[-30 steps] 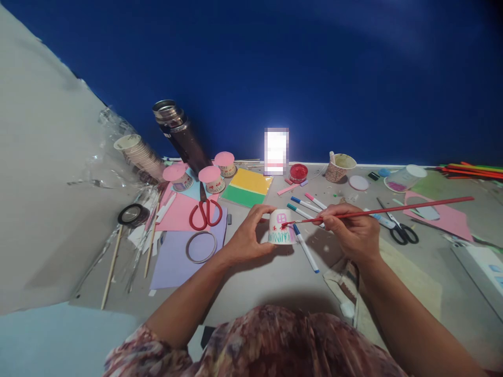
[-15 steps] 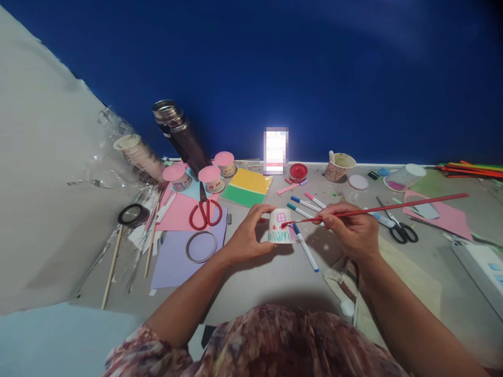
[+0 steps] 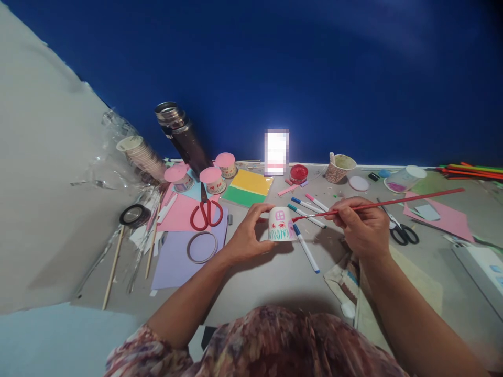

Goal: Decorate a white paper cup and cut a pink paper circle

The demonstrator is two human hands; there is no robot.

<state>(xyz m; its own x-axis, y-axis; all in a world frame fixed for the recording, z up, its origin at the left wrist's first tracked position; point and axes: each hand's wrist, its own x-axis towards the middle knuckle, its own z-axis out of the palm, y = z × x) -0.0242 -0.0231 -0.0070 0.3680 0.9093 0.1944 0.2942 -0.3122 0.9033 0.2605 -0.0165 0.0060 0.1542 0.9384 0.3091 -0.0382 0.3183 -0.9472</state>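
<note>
Between the thumb and fingers of my left hand (image 3: 248,233) is a small white paper cup (image 3: 280,225), held bottom up. It bears a pink window, red flower marks and green grass strokes. My right hand (image 3: 363,225) grips a long red paintbrush (image 3: 408,199), its handle slanting up to the right. The red bristle tip is at the cup's right edge; whether it touches, I cannot tell. Just right of the cup, a white marker with a blue cap (image 3: 307,250) lies on the table. Several more markers (image 3: 308,215) lie behind the brush.
Red-handled scissors (image 3: 206,213) and a tape ring (image 3: 201,247) lie on coloured paper at left. Decorated cups with pink tops (image 3: 212,179) stand behind, near a dark flask (image 3: 186,139). A red paint pot (image 3: 299,173), a patterned cup (image 3: 340,168) and black scissors (image 3: 404,233) are farther right.
My right hand has drawn the brush to the right, so its tip has left the red flowers for the cup's right edge. My left hand keeps hold of the cup.
</note>
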